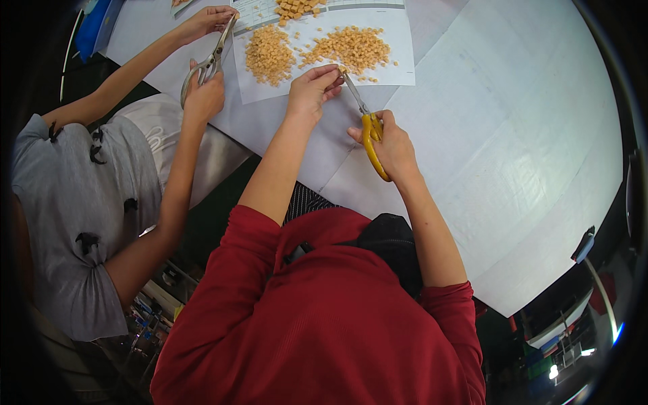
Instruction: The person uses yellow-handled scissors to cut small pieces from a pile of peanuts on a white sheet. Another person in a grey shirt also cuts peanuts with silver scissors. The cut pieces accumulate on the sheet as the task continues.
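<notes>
Left hand: The wearer's left hand [316,92], at upper centre, pinches a small tan piece [343,69] between its fingertips, over the edge of a printed paper sheet [400,47].
Right hand: The wearer's right hand [393,147], lower and to the right, is closed around yellow-handled scissors [369,135], thumb out to the left. The two hands are apart, bridged by the blades, which point up and left to the left fingertips (too small here to tell how far the blades are parted).
Tan pieces: On the sheet at top centre lie a left heap [270,54] and a wider right heap [354,50], both of small bits; larger cubes [295,8] sit above them at the top edge.
Neighbour: At the left of the frame, a person in a grey top [88,182] grips metal scissors [217,52], their tips near the other hand [202,23].
Surroundings: A white table [520,135] fills the upper right; the wearer's red top [331,324] fills the bottom centre.
</notes>
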A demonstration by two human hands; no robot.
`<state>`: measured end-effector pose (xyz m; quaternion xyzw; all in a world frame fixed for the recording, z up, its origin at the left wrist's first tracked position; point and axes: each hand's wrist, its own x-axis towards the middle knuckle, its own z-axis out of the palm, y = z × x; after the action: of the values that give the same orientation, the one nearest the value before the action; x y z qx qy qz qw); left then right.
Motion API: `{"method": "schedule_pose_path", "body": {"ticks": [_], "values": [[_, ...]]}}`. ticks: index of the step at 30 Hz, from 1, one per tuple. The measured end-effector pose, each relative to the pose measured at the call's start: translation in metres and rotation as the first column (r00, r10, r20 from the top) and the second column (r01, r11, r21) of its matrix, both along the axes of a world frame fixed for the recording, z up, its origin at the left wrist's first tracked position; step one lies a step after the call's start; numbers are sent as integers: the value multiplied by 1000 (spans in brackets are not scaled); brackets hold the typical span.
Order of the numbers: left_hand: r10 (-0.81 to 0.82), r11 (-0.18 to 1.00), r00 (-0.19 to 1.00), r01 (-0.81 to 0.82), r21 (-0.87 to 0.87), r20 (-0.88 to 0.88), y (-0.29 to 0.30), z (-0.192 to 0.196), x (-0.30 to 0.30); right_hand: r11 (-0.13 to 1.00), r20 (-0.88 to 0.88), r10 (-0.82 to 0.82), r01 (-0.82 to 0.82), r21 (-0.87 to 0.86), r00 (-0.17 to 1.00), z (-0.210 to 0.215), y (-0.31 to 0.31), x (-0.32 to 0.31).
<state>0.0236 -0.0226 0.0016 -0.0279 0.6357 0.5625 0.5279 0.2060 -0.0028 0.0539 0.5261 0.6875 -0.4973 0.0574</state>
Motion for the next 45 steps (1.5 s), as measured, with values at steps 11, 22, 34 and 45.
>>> {"method": "schedule_pose_path", "body": {"ticks": [11, 22, 34, 45], "values": [[-8, 999, 1000, 8, -51, -14, 5, -2, 4, 1000, 25, -20, 20, 18, 999, -5, 1, -2], [61, 998, 998, -60, -17, 25, 7, -6, 2, 991, -22, -118, 116, -65, 993, -14, 4, 0], [-145, 988, 978, 152, 36, -153, 11, -2, -13, 1000, -16, -7, 7, -8, 1000, -5, 9, -1], [-252, 964, 909, 267, 0, -333, 25, -6, -19, 998, 45, -24, 21, 62, 999, -2, 20, -4]]}}
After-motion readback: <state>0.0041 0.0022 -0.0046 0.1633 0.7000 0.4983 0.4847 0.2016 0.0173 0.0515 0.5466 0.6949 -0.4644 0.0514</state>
